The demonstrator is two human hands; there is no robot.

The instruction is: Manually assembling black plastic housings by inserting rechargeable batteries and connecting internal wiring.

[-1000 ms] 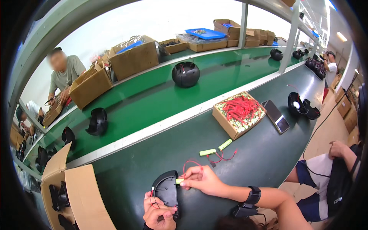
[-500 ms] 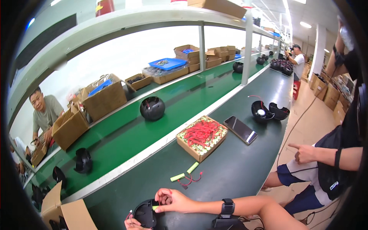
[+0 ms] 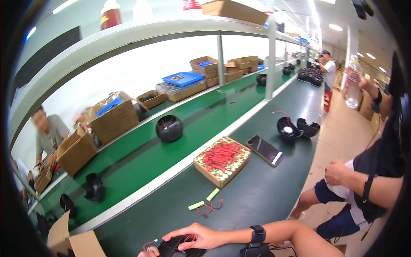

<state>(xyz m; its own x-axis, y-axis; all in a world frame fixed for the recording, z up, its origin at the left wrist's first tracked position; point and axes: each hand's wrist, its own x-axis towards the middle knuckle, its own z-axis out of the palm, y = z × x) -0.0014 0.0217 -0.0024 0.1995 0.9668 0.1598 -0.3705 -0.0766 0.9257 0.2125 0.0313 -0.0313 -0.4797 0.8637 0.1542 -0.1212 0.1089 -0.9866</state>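
Note:
At the lower edge, my right hand (image 3: 198, 237) lies over a black round plastic shell (image 3: 172, 247), its fingers and thumb closed on it. A thin red wire loops beside those fingers. My left hand (image 3: 149, 252), mostly cut off by the lower edge, holds the shell's left side. Near it a red wire ends in a small white connector (image 3: 156, 240). Beyond my hands, two light green battery packs (image 3: 196, 205) with red leads lie on the dark green bench (image 3: 171, 216). The inside of the shell is mostly hidden by my right hand.
A box of red-wired green batteries (image 3: 222, 160), a phone (image 3: 264, 150) and open black shell halves (image 3: 289, 128) stand on the bench. The green conveyor (image 3: 201, 112) carries a black ball (image 3: 169, 128). An open carton (image 3: 87, 244) sits at lower left. A person holding a bottle (image 3: 353, 92) stands right.
My right hand has moved down over the shell, and the green piece at its fingertips is out of sight. The person at right has drawn in a pointing finger; a raised bottle is now visible.

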